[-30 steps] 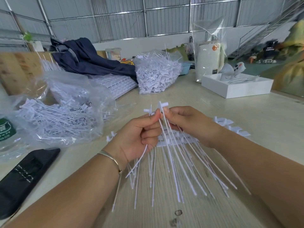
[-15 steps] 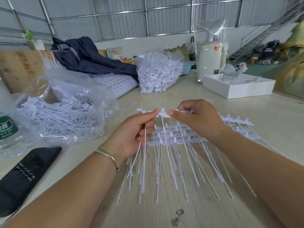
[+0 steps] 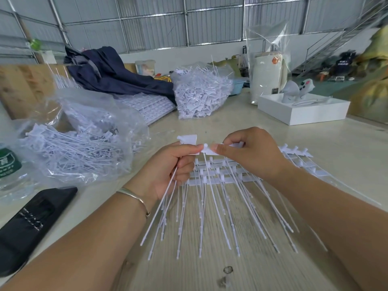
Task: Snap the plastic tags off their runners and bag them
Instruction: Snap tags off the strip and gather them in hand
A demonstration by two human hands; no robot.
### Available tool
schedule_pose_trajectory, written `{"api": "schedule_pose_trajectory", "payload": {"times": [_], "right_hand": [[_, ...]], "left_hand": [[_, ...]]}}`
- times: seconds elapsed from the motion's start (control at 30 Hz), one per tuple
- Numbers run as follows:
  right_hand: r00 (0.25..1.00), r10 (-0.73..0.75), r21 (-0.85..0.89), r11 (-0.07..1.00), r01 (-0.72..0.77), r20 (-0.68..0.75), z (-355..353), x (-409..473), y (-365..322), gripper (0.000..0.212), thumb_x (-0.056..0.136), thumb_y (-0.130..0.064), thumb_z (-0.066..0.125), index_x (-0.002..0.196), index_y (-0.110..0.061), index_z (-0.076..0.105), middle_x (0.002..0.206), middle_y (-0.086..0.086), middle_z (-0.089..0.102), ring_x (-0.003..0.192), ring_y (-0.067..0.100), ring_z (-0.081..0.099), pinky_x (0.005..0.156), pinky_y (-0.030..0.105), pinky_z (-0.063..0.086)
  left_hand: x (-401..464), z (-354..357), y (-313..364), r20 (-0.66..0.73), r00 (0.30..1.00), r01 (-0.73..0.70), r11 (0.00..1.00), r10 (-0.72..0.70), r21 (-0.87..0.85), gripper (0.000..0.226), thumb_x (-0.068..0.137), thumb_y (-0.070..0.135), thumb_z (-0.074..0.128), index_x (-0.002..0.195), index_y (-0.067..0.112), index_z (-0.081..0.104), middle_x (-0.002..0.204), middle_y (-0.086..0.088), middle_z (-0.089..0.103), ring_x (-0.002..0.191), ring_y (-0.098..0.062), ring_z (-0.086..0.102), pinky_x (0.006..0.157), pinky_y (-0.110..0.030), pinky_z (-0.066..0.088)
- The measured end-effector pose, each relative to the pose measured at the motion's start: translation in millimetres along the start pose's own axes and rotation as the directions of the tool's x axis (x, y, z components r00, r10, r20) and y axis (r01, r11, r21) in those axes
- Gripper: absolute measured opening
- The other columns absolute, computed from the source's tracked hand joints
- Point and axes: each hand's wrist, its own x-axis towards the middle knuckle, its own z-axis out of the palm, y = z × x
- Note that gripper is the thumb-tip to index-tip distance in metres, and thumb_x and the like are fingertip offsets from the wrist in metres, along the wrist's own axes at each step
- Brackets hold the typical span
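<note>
A tag (image 3: pixel 210 151) is pinched at its head between both grips, left hand (image 3: pixel 168 164) and right hand (image 3: pixel 249 153), fingers curled tight. The work has been lowered and flattened since a second ago, so a snap is judged imminent. Loose stems are bunched in the left grip; the runner (image 3: pixel 220 178) lies just below, the bag (image 3: pixel 84 141) well left.

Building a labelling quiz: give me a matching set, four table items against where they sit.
Things:
1 clear plastic bag of loose white tags
2 flat black case
3 open white cardboard box
4 dark navy cloth

Places:
A near left edge
B far right
C far left, behind the tag sheets
D left, beside the left hand

Pairs: 1-D, 2-A, 3-B, 4-C
</note>
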Motion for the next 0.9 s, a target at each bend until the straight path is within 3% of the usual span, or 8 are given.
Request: {"api": "schedule_pose_trajectory", "payload": {"times": [0.17, 0.37, 0.43, 0.57, 0.63, 0.7, 0.77, 0.9], "right_hand": [[1.000, 0.001, 0.023, 1.000, -0.002, 0.022, 0.8, -0.7, -1.8, 0.030, 0.079, -0.047, 0.074, 0.063, -0.022, 0.071, 0.040, -0.017, 0.046, 0.049, -0.004, 0.048, 0.055, 0.016, 0.030], [0.998, -0.047, -0.017, 0.999, 0.048, 0.036, 1.4, -1.1, -0.9, 0.028, 0.078, -0.033, 0.075, 0.055, -0.024, 0.065, 0.042, -0.016, 0.047, 0.053, -0.003, 0.049, 0.052, 0.011, 0.030], [0.998, -0.064, -0.073, 0.995, 0.066, 0.028, 1.9, -1.2, -0.9, 0.028, 0.077, -0.033, 0.075, 0.053, -0.023, 0.063, 0.043, -0.014, 0.048, 0.054, 0.001, 0.049, 0.052, 0.011, 0.030], [0.992, -0.109, -0.220, 0.971, 0.093, -0.060, -0.1, 0.5, 1.1, 0.029, 0.073, -0.038, 0.070, 0.059, -0.012, 0.066, 0.055, 0.003, 0.060, 0.060, 0.018, 0.054, 0.066, 0.021, 0.031], [0.991, -0.103, -0.215, 0.973, 0.084, -0.081, -1.4, 1.7, 2.9, 0.032, 0.076, -0.042, 0.069, 0.058, -0.017, 0.061, 0.047, -0.003, 0.050, 0.053, 0.014, 0.047, 0.070, 0.022, 0.027], [0.993, -0.096, -0.213, 0.974, 0.080, -0.069, -1.0, 2.5, 4.0, 0.039, 0.082, -0.048, 0.067, 0.059, -0.018, 0.057, 0.045, -0.007, 0.042, 0.049, 0.010, 0.041, 0.064, 0.024, 0.028], [0.993, -0.101, -0.186, 0.978, 0.089, -0.054, -0.6, 2.9, 4.0, 0.045, 0.086, -0.053, 0.061, 0.061, -0.017, 0.051, 0.047, -0.005, 0.041, 0.050, 0.012, 0.041, 0.056, 0.030, 0.033], [0.991, -0.134, -0.219, 0.967, 0.131, -0.001, -1.6, 2.7, -0.6, 0.044, 0.091, -0.056, 0.047, 0.064, -0.023, 0.039, 0.053, -0.001, 0.042, 0.054, 0.018, 0.043, 0.058, 0.036, 0.040]], "left_hand": [[-2.6, -1.5, 3.9, 0.016, 1.000, -0.026, 0.997, 0.025, 0.076, 0.033, 0.066, 0.017, 0.072, 0.047, 0.024, 0.046, 0.038, 0.007, 0.026, 0.032, -0.006, 0.020, 0.031, -0.017, 0.015], [-5.9, -4.2, 7.1, 0.053, 0.994, 0.084, 0.982, -0.095, 0.171, 0.032, 0.066, 0.013, 0.066, 0.051, 0.021, 0.040, 0.037, 0.007, 0.023, 0.031, -0.006, 0.016, 0.034, -0.018, 0.009], [-5.6, -4.8, 7.4, 0.004, 0.993, 0.117, 0.969, -0.121, 0.220, 0.030, 0.072, 0.007, 0.063, 0.057, 0.020, 0.040, 0.038, 0.007, 0.022, 0.031, -0.005, 0.016, 0.034, -0.016, 0.009], [-6.0, -2.8, 2.8, -0.179, 0.984, 0.110, 0.839, -0.015, 0.533, 0.023, 0.079, 0.002, 0.064, 0.067, 0.018, 0.052, 0.044, 0.007, 0.028, 0.035, -0.009, 0.021, 0.038, -0.015, 0.016], [-4.0, -1.1, 0.5, -0.190, 0.982, 0.085, 0.874, 0.009, 0.478, 0.033, 0.078, 0.004, 0.070, 0.064, 0.022, 0.046, 0.047, 0.007, 0.027, 0.037, -0.009, 0.021, 0.038, -0.016, 0.017], [-2.4, -0.6, 0.1, -0.173, 0.985, 0.056, 0.927, 0.009, 0.370, 0.039, 0.076, 0.003, 0.076, 0.065, 0.024, 0.044, 0.050, 0.007, 0.026, 0.039, -0.008, 0.019, 0.036, -0.017, 0.018], [-1.8, -0.6, 0.1, -0.190, 0.982, 0.063, 0.954, -0.006, 0.294, 0.033, 0.080, 0.004, 0.074, 0.069, 0.020, 0.047, 0.049, 0.008, 0.029, 0.038, -0.006, 0.021, 0.034, -0.016, 0.019], [-0.3, -3.8, -0.2, -0.252, 0.960, 0.156, 0.981, -0.122, 0.117, 0.023, 0.093, 0.023, 0.063, 0.078, 0.017, 0.047, 0.050, 0.006, 0.036, 0.035, -0.003, 0.027, 0.029, -0.013, 0.021]]}}
